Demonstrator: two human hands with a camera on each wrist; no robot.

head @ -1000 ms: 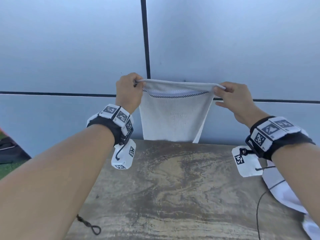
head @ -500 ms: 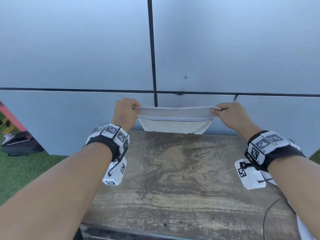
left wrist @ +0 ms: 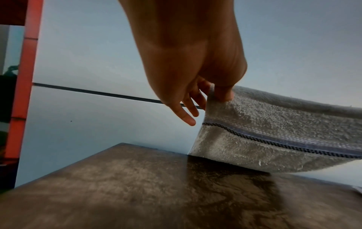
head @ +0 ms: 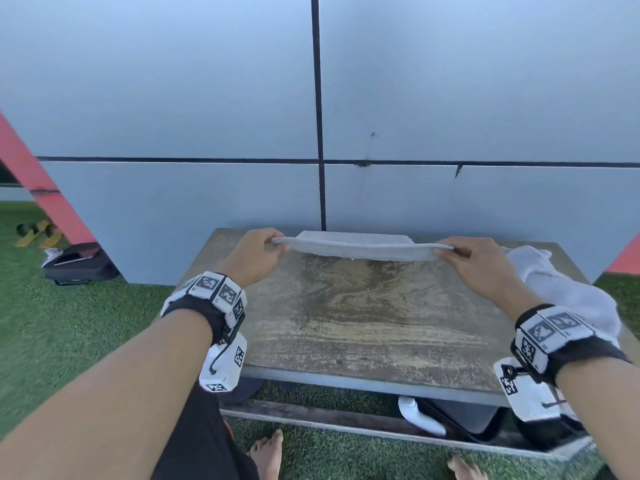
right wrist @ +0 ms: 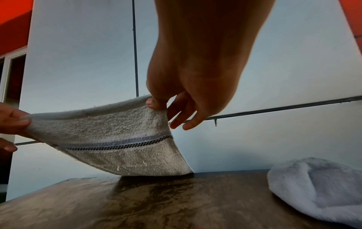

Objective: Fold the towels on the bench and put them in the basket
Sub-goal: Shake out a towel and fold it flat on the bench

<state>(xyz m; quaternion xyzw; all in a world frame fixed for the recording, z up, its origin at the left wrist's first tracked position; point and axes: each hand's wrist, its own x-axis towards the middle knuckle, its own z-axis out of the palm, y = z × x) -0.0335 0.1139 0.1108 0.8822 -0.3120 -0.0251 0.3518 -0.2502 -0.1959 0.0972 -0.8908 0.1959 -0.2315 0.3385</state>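
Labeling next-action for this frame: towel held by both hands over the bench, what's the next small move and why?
Probably lower both hands and lay the towel flat on the bench. The left hand and right hand each pinch a top corner, the bottom edge already touches the wood near the back, and the rest hangs off the surface. A second towel waits at the right.

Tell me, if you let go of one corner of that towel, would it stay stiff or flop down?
Probably flop. The towel already sags in the middle between the left hand and the right hand, so it looks soft. It seems light too: each hand lifts it by just a pinch. Its fuzzy surface likely won't slip easily.
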